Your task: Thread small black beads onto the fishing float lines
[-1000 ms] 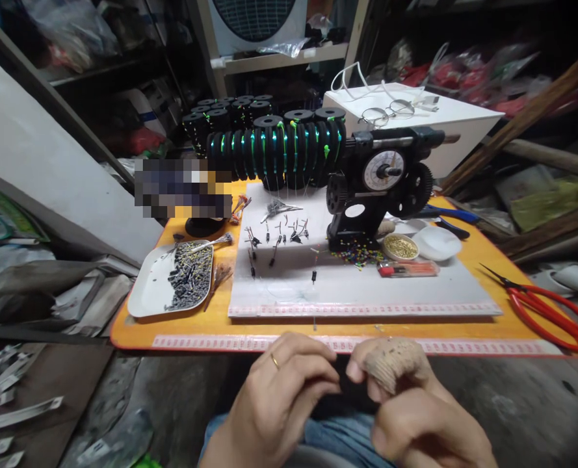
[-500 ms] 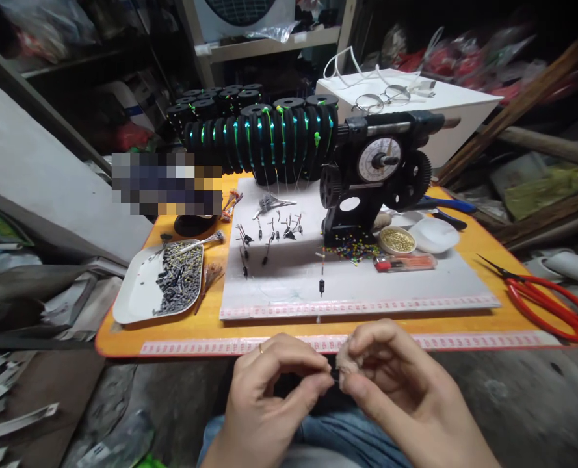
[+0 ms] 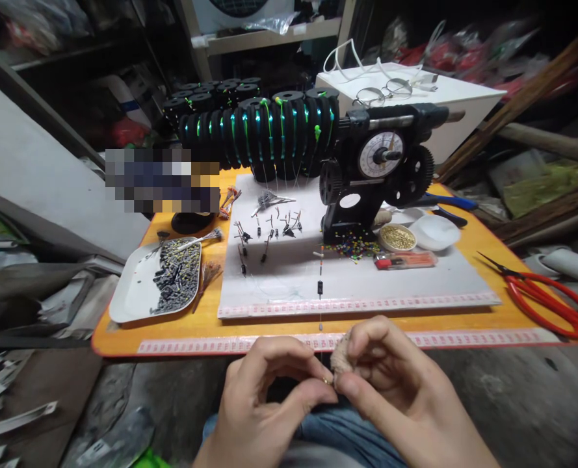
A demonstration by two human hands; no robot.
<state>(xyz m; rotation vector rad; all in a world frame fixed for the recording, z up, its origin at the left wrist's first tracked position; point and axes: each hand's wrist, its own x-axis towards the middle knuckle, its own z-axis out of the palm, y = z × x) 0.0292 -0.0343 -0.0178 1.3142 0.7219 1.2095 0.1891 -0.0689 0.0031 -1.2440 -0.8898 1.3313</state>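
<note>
Over my lap, just off the table's near edge, both hands meet at the fingertips. My left hand is closed in a pinch on a small gold-coloured piece. Beside it my right hand also pinches, thumb against finger; what lies in this grip is hidden. A beige wrap shows at the right index finger. Above the hands, a thin line runs down the white board with a black float stopper and a small grey bead on it.
A white tray of small grey and yellow parts stands left. Behind the board is a black geared machine with line-wound spools. At right lie a bowl of gold bits, a cutter knife and red-handled scissors.
My left fingertips have come right up to the right ones, and the gold-coloured piece now shows between them. The grey bead on the line now shows more plainly. The view has shifted slightly.
</note>
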